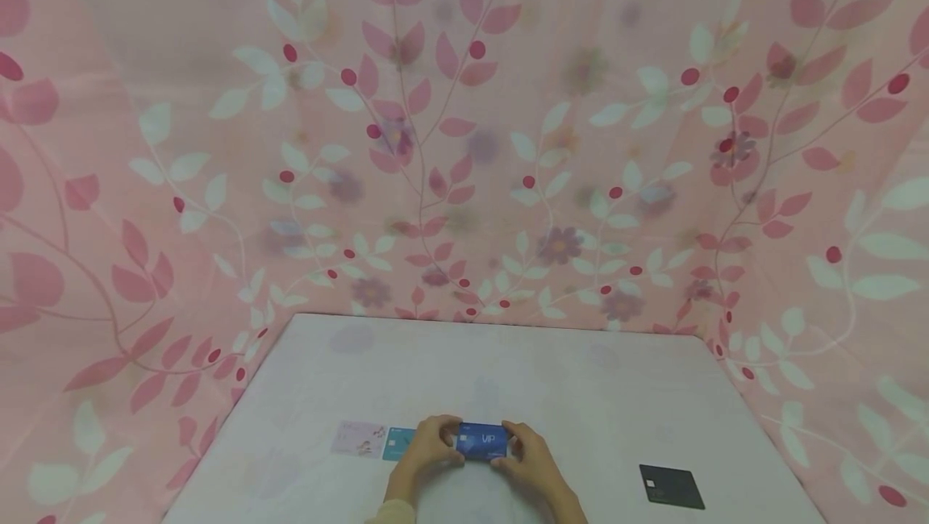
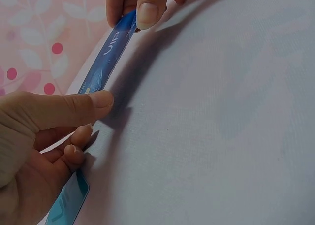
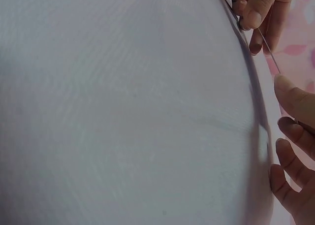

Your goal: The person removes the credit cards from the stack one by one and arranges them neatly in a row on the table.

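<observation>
Both hands hold a blue VIP card (image 1: 482,442) between them, face up over the table, with its shadow showing below it in the left wrist view. At the card's left end the left hand (image 1: 430,450) pinches it between thumb and fingers. The right hand (image 1: 532,459) pinches the opposite end the same way. Edge-on, the card is a thin line in the right wrist view, between the fingers of the right hand (image 3: 295,136). Just left of the left hand lies a teal card (image 1: 396,443), partly hidden by that hand.
A pale pink card (image 1: 359,438) with a floral print lies left of the teal one. Over on the right side lies a black card (image 1: 671,487) with a chip. The white-covered table (image 1: 566,379) is bordered by a pink leaf-patterned curtain (image 1: 464,185) at the back and sides.
</observation>
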The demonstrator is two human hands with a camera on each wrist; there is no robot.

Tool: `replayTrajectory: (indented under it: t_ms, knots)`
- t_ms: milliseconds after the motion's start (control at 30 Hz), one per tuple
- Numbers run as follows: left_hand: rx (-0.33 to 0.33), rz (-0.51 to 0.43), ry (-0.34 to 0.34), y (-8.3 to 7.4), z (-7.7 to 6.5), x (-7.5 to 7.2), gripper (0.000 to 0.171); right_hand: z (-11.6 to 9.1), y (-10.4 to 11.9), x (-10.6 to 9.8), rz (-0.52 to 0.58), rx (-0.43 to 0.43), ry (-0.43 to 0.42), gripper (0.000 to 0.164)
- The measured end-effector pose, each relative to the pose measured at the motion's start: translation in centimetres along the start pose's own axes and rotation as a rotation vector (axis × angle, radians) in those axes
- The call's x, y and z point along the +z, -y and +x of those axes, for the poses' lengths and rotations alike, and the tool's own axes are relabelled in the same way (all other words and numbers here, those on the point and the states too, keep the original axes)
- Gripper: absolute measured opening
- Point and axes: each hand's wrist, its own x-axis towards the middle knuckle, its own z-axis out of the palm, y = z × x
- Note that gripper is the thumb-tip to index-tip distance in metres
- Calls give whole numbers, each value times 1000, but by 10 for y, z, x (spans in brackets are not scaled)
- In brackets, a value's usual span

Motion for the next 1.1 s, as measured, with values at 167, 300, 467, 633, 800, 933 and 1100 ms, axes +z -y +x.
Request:
replayTrajectory:
  t_ms: [167,300,467,633,800,933,1100]
  knots:
    - [-26,-14,2,-1,-1,0,60,1,-1,1,-15,53,34,62]
    - [-37,-27,-2,0,-2,1,61,3,-2,3,-18,138,77,65]
    - [-27,-57,-15,4,-3,2,60,5,-2,4,-22,153,92,64]
    - [-27,-61,-18,5,-2,1,59,7,-4,6,-22,138,87,64]
    - [-33,-68,-21,6,-2,-1,60,9,-3,6,-15,139,86,64]
    - [-18,-95,-18,6,-1,-2,60,11,-2,6,-8,152,84,64]
    - [-8,-78,-14,4,-1,-5,61,12,0,6,0,153,86,64]
